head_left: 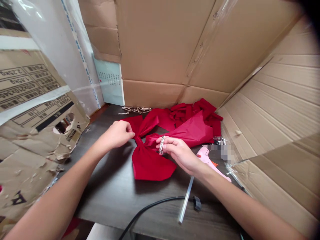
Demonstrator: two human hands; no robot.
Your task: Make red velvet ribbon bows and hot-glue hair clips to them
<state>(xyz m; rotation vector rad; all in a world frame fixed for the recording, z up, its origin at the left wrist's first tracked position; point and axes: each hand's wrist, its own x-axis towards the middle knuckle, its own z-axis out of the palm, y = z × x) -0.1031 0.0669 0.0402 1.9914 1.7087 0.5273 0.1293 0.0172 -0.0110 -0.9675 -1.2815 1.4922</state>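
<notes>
A large red fabric bow [152,163] with a knotted middle lies on the dark table. At its knot, on the left side, my left hand [120,134] has its fingertips pinched together on the fabric. My right hand [181,151] holds a small, shiny silver hair clip [162,145] upright between thumb and fingers, just right of the knot. Behind my right hand a wide piece of red cloth [192,130] spreads out. A pink glue gun [212,163] lies beside my right wrist, and a clear glue stick [186,200] sticks out from under the forearm.
Several metal clips [136,109] lie at the back of the table [110,190]. A heap of red fabric pieces [195,111] sits against the cardboard wall [160,43]. A black cable [152,204] crosses the front edge. Cardboard flanks both sides; a pale blue booklet [110,81] stands back left.
</notes>
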